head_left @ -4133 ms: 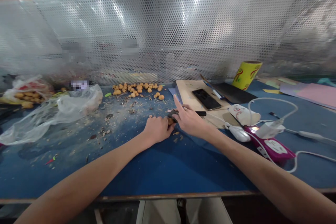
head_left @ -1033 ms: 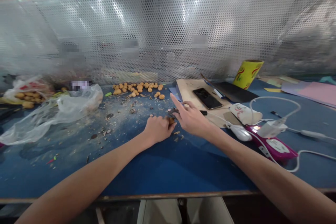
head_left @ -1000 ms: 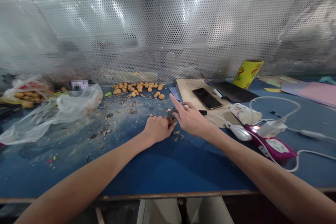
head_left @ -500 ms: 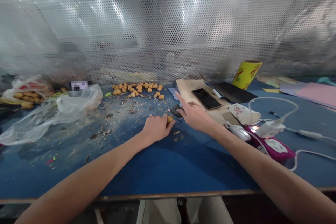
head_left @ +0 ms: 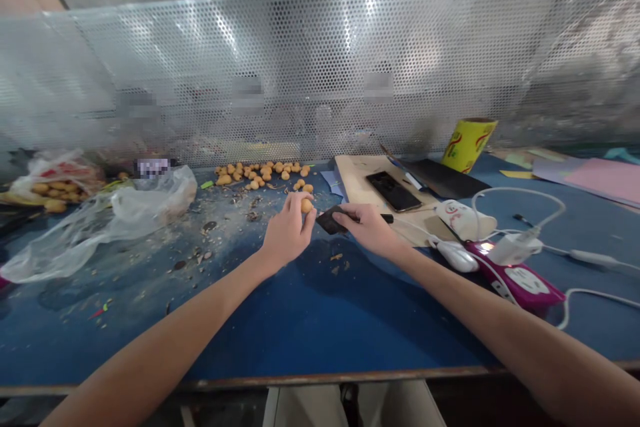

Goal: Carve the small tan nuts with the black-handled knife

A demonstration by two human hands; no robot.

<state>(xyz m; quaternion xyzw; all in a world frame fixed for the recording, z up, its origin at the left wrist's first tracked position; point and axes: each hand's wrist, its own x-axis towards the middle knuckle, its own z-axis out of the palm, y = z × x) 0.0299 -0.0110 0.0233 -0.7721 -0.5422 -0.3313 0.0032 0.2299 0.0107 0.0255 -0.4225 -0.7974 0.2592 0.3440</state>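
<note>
My left hand [head_left: 289, 232] is raised off the table, its fingertips pinching a small round tan nut [head_left: 307, 205]. My right hand [head_left: 367, 229] grips a short tool with a black handle [head_left: 386, 218] and a dark, flat blade [head_left: 330, 220], which points left toward the nut. The blade and nut are close but apart. A loose pile of similar nuts [head_left: 260, 172] lies on the blue worktable [head_left: 350, 327] beyond my hands. Fine shavings and crumbs [head_left: 225, 220] are scattered across the tabletop.
A perforated metal screen [head_left: 320, 73] runs along the back of the table. To the right are a phone [head_left: 393, 191] on cardboard, a yellow roll [head_left: 467, 145], white cables and a magenta power strip [head_left: 520, 283]. Plastic bags [head_left: 100, 210] lie at left.
My left hand has lifted the nut off the table. My right hand has moved left and lower, bringing the dark blade nearer the nut.
</note>
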